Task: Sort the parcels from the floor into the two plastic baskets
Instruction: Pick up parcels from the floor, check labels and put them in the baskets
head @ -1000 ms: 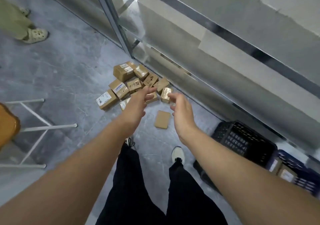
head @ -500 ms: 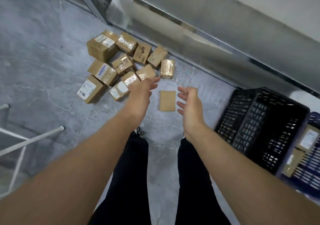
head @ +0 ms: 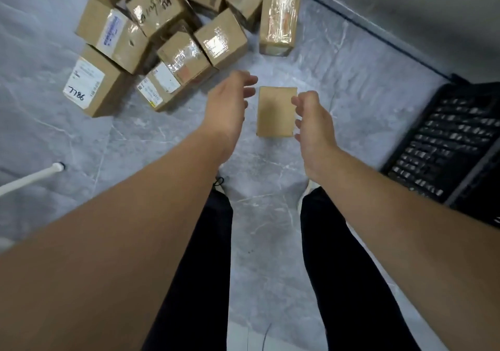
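**When 2 hands flank 1 flat parcel: quick geometry notes**

Although neither the left hand (head: 230,107) nor the right hand (head: 313,123) grips anything yet, both hang over the grey floor (head: 351,74). The fingers are loosely spread, a bit curved, and hold nothing.

The flat parcel (head: 274,112) lies on the floor by itself, right between them. It sits just apart from the pile of parcels (head: 184,55) up and to the left. Its long axis runs straight away from the person, pretty much in line with the forearms, so the 2 long edges face the 2 palms. Handy.

The left hand sits off the parcel's left edge with a strip of floor showing between. The right hand is nearer: its fingertips (head: 296,101) overlap the right long edge in the picture. I can't tell whether they're touching it or just above it.

My guess is this is the reach step. Next would be squeezing in on the long edges, or the right hand working under 1 edge. That's the fiddly bit imo: thin cardboard flush on smooth tile may slide rather than lift.

The black basket (head: 443,139) is off on the right hand's side, well apart from the parcel. Only 1 basket shows. With that pile unsorted, it looks like early days.
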A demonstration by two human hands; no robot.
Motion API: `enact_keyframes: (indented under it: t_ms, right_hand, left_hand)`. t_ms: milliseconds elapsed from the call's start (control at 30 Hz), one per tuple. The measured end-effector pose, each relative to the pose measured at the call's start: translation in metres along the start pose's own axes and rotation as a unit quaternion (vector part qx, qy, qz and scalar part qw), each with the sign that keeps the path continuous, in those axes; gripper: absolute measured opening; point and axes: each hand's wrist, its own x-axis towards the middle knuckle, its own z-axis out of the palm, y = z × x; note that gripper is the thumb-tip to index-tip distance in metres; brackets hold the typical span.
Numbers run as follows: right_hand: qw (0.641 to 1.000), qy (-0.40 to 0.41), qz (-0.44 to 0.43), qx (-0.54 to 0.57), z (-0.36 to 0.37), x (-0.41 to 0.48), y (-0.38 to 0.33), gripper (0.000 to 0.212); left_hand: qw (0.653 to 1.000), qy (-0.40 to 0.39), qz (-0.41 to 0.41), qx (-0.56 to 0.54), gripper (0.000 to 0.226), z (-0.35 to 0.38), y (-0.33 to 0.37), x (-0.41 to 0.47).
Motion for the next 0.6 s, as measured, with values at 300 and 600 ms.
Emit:
enact_keyframes:
  t_ms: [300,600]
  right_hand:
    - [1.0,0.0,0.001,-0.02,0.015,0.123,0.047,0.042]
    - [1.0,-0.012,0.01,-0.007,0.027,0.182,0.088,0.034]
  left_hand:
    - [0.998,0.005,-0.055,-0.002,0.032,0.046,-0.081,0.117]
    - [0.993,0.009,-0.085,-0.076,0.034,0.072,-0.133,0.158]
